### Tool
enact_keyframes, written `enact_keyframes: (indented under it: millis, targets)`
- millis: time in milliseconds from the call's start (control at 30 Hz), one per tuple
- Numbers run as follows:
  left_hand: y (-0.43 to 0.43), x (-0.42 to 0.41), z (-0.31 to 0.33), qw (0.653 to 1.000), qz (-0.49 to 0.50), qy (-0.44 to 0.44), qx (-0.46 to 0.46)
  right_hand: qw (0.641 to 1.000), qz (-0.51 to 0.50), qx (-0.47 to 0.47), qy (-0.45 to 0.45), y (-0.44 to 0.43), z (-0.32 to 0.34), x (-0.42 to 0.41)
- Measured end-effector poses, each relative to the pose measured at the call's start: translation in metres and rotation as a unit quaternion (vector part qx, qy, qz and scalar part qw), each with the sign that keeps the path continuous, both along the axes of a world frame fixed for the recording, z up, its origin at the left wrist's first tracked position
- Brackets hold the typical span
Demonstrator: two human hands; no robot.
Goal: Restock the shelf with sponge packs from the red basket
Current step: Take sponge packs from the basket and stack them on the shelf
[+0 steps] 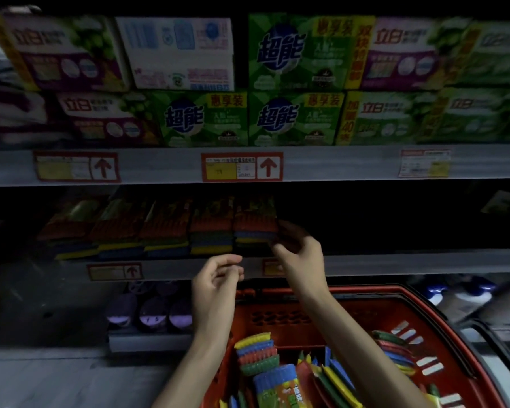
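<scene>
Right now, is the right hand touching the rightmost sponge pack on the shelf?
Touching. Head view: the right hand pinches the rightmost sponge pack by its right edge.

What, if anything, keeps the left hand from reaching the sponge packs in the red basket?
Likely nothing, so yes: the left hand is empty beside the open red basket, and the sponge packs lie uncovered below.

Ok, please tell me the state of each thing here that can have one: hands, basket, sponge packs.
Red plastic basket: holds many loose sponge packs.
Row of multicolour sponge packs on the shelf: upright, side by side, dark gap to its right.
Rightmost sponge pack: on the shelf, right hand pinches its right edge.
Left hand: holds nothing, fingers loosely curled.
</scene>
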State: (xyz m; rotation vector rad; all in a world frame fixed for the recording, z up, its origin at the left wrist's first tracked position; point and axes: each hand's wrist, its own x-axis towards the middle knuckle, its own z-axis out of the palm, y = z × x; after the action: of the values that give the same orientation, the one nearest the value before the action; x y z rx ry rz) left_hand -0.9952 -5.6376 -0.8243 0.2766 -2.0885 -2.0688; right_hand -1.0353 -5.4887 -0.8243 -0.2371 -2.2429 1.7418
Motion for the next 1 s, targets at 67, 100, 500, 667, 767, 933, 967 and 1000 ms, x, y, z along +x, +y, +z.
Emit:
enact_keyframes:
  millis: [67,100,500,667,767,933,967,1000]
  targets:
    - [0.001,0.002,0.001,1.000,-0.001,0.001,-0.001,1.000,0.000,0.007,-0.006,0.003,0.000,0.000]
    - [0.001,0.002,0.002,1.000,-0.003,0.003,-0.004,1.000,0.001,0.012,-0.008,0.004,0.000,0.001]
    - [0.018,0.029,0.016,0.978,-0.094,0.047,-0.179,0.965,0.081,0.239,0.064,0.050,0.013,0.043]
    - [0.026,0.055,0.019,0.904,-0.110,0.130,-0.392,0.913,0.164,0.367,0.067,0.088,0.026,0.078]
    - [0.038,0.080,0.025,0.855,-0.116,0.154,-0.481,0.872,0.215,0.435,0.063,0.112,0.036,0.102]
    - [0.053,0.118,0.028,0.806,-0.147,0.128,-0.559,0.795,0.277,0.536,0.066,0.155,0.047,0.142]
    - [0.054,0.124,0.029,0.794,-0.159,0.121,-0.575,0.782,0.293,0.547,0.063,0.163,0.046,0.148]
    - [0.055,0.129,0.031,0.779,-0.173,0.111,-0.592,0.771,0.307,0.555,0.058,0.170,0.045,0.154]
